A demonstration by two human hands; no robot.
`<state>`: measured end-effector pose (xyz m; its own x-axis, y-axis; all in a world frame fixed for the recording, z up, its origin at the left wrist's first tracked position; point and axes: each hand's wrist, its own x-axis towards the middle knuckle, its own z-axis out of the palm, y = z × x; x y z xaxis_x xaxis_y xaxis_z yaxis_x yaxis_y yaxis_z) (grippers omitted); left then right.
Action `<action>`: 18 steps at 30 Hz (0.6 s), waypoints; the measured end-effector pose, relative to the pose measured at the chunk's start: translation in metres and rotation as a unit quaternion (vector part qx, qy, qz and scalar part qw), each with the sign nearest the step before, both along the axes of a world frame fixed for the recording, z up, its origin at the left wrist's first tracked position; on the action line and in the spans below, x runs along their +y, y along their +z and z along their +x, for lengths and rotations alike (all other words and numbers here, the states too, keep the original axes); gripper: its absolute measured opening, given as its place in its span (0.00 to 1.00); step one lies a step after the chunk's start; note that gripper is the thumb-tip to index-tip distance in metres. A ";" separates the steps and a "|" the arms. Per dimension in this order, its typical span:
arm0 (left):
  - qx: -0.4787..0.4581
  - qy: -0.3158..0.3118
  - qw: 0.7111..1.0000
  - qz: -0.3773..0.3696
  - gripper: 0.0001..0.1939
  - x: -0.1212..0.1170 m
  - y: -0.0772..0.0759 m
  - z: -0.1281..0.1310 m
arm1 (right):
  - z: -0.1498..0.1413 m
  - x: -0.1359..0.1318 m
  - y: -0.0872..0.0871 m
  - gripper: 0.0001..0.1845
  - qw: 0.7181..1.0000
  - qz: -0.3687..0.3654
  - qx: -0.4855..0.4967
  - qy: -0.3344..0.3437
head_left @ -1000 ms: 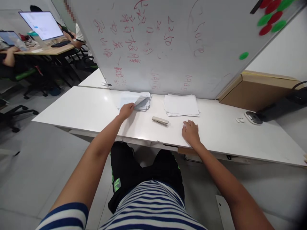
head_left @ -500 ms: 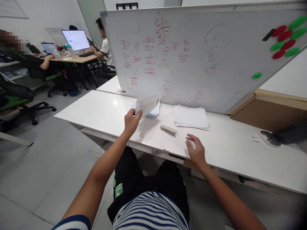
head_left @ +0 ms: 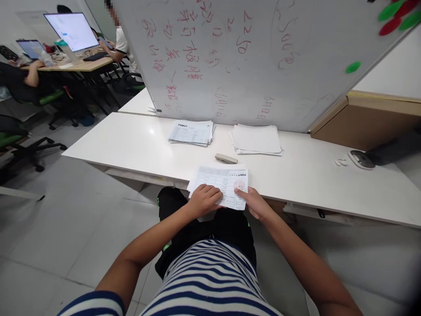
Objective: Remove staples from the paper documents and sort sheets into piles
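A printed paper form [head_left: 219,177] with a round red stamp is held between my two hands at the table's front edge. My left hand [head_left: 204,201] is closed on its lower left side, fingers lying over the print. At the right edge my right hand [head_left: 255,202] pinches the paper, thumb on top. Whether it is one sheet or a few, I cannot tell. Just beyond the paper lies a beige stapler [head_left: 226,158]. Farther back are a pile of printed forms [head_left: 191,132] on the left and a stack of blank-looking white paper [head_left: 255,139] on the right.
A whiteboard [head_left: 210,79] with red writing stands along the back of the white table [head_left: 131,145]. To the right are a cardboard box [head_left: 365,123], a computer mouse [head_left: 361,159] and a small white object [head_left: 341,162]. Other people sit at a desk [head_left: 82,66] far left.
My left hand has brought the paper from above the printed pile down to the front edge, near my lap. My right hand, empty before, now grips its right side. The view has tilted down.
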<state>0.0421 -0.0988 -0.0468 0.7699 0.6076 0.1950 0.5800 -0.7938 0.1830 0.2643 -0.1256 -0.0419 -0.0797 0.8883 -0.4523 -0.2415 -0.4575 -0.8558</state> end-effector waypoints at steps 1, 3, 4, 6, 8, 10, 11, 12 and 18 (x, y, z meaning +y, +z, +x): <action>0.003 -0.010 1.000 -0.004 0.23 0.003 0.001 -0.002 | 0.004 -0.004 -0.005 0.16 1.000 -0.007 -0.015 -0.003; 0.006 -0.013 1.000 -0.001 0.29 0.016 0.006 -0.008 | 0.012 -0.011 -0.011 0.16 0.999 -0.012 -0.039 -0.015; 0.007 0.001 1.000 0.004 0.29 0.026 0.008 -0.011 | 0.015 -0.013 -0.014 0.17 0.998 -0.011 -0.050 -0.024; 0.005 0.060 0.998 0.011 0.26 0.052 0.013 -0.019 | 0.021 -0.018 -0.018 0.18 0.996 -0.007 -0.075 -0.038; 0.002 0.148 0.989 0.017 0.24 0.085 0.017 -0.027 | 0.027 -0.021 -0.023 0.21 0.995 0.000 -0.088 -0.037; 0.011 0.244 0.969 0.022 0.25 0.122 0.018 -0.035 | 0.031 -0.024 -0.027 0.23 0.995 0.002 -0.095 -0.032; 0.021 0.285 0.958 0.021 0.27 0.140 0.019 -0.039 | 0.033 -0.025 -0.029 0.24 0.995 0.000 -0.099 -0.032; 0.032 0.309 0.950 0.017 0.29 0.157 0.019 -0.043 | 0.034 -0.025 -0.030 0.25 0.994 -0.004 -0.105 -0.033; 0.057 0.261 0.964 0.007 0.24 0.211 0.012 -0.056 | 0.038 -0.028 -0.028 0.28 0.991 -0.022 -0.133 -0.027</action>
<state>-0.0135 0.1124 -0.0345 0.3767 0.9158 0.1392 0.9167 -0.3901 0.0859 0.3020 -0.1539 -0.0697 0.0947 0.8667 -0.4898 -0.0360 -0.4887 -0.8717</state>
